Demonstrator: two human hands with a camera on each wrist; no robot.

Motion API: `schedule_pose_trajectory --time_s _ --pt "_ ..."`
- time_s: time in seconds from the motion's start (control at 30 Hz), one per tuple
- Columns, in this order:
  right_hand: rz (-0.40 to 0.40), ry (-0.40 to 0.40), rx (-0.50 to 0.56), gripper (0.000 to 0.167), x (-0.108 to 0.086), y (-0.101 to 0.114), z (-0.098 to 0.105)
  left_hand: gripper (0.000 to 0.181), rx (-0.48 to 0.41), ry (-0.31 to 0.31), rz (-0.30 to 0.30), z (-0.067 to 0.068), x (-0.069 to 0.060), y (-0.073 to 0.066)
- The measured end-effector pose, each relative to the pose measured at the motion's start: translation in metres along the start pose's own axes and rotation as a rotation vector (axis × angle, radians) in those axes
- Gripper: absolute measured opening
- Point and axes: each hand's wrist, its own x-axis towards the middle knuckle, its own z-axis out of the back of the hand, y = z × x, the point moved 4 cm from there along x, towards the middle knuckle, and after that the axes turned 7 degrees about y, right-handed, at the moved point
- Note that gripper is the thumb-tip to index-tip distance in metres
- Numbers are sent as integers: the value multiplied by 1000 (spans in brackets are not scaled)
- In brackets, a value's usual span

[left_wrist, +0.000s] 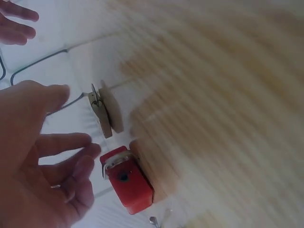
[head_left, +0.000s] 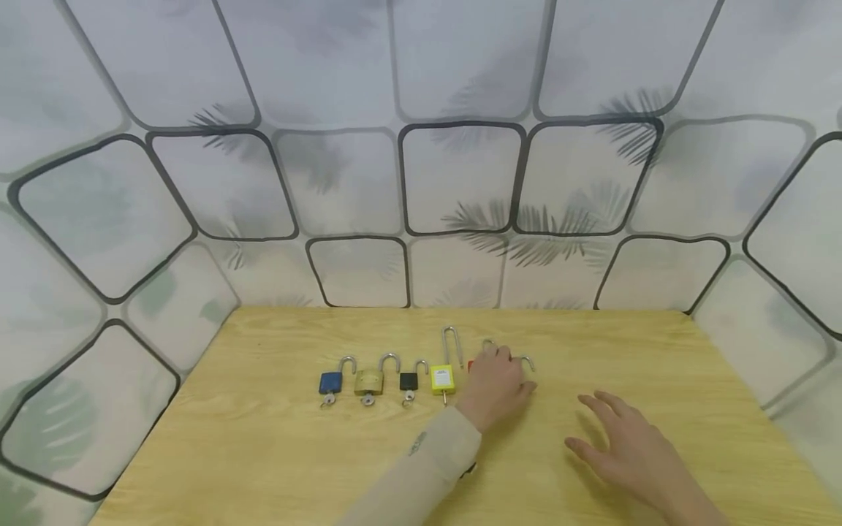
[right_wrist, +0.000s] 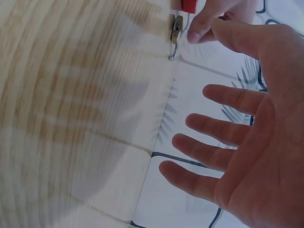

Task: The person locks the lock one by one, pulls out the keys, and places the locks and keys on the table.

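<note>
My left hand is over the right end of a row of padlocks, its fingers loosely bent beside a red padlock. Thumb and index finger are apart; whether a fingertip touches the red padlock is unclear. A thin brass-coloured padlock lies just past it, its shackle sticking out in the head view. The hand mostly hides both locks from above. My right hand hovers over the table to the right, fingers spread and holding nothing.
Left of the hand, a blue padlock, a brass padlock, a black padlock and a yellow long-shackle padlock lie with shackles open and keys in. The wooden table meets a patterned backdrop.
</note>
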Motion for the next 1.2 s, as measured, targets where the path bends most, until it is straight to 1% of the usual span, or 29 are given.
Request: schedule_pose_trajectory --time_s 0.07,0.17,0.27,0.4,0.5,0.63,0.7,0.73,0.8,0.9,0.93,1.0,1.03,1.1,1.13,1.2 --pt "-1 -6 -3 68 0 -2 1 41 18 69 43 -2 5 -1" --pt "-3 -3 -8 67 0 -4 0 39 -2 160 95 -6 5 0" --pt "-6 6 -13 66 1 -6 1 36 -64 192 135 -7 6 1" --pt "-5 19 -15 67 2 -7 1 34 -158 190 171 -5 8 3" --pt "-6 21 -15 67 2 -9 1 32 -227 166 168 -4 8 4" --pt "-9 25 -12 68 1 -12 0 29 -357 122 161 -4 6 5" --pt "-18 33 -9 66 2 -13 0 25 -448 100 163 -3 3 5" --pt "-21 34 -3 65 2 -13 0 27 -504 95 165 -2 2 6" --pt "-27 19 22 60 3 -14 3 37 -635 89 167 0 -1 7" --pt "-42 -31 81 49 4 -12 10 34 -894 100 193 4 -8 11" --pt "-34 -68 105 44 5 -10 13 32 -971 106 211 6 -11 13" --pt "-5 -155 146 34 7 -6 19 19 -1096 100 242 9 -18 17" --pt "19 -206 154 29 8 -3 21 23 -1147 101 266 12 -22 19" --pt "86 -323 174 21 10 2 27 32 -1217 99 298 15 -29 22" --pt "121 -375 184 20 10 6 29 36 -1245 103 316 17 -33 23" --pt "176 -450 205 20 12 12 34 36 -1305 108 343 21 -38 24"
